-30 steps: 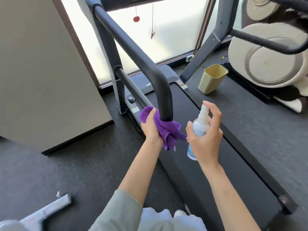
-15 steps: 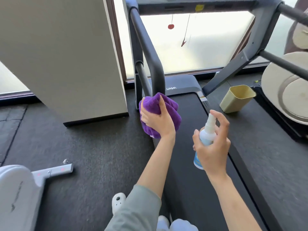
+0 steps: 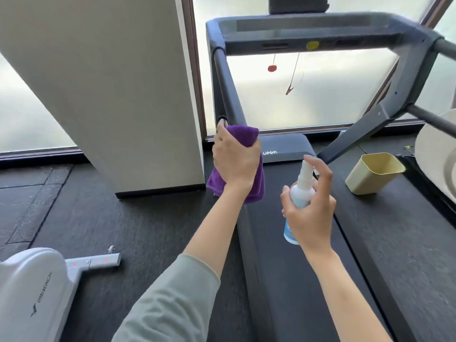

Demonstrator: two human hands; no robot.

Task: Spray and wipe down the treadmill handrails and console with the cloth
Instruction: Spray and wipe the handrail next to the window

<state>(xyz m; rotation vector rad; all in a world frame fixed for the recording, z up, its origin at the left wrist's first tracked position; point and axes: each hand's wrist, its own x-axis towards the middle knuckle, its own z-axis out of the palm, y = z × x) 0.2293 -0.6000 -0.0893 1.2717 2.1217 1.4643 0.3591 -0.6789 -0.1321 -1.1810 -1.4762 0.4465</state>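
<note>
My left hand point(image 3: 234, 156) grips a purple cloth point(image 3: 249, 134), wrapped around the lower end of the treadmill's left handrail point(image 3: 225, 82). The dark rail runs up from the cloth to the console point(image 3: 308, 28) at the top. To the right, my right hand point(image 3: 311, 213) holds a small white spray bottle point(image 3: 299, 193) upright above the belt, with the index finger raised over its nozzle. The right handrail point(image 3: 434, 119) crosses the upper right edge.
The black treadmill belt point(image 3: 296, 280) runs below my arms. A beige bin point(image 3: 372, 174) lies tilted on the floor to the right. A wide beige pillar point(image 3: 111, 82) stands left of the treadmill. White exercise equipment point(image 3: 37, 287) sits at bottom left, and another machine point(image 3: 436, 149) at the right edge.
My view has tilted upward, bringing the console into sight. My left hand with the cloth has shifted from the rail's end tip to around the rail. The spray bottle stays in my right hand.
</note>
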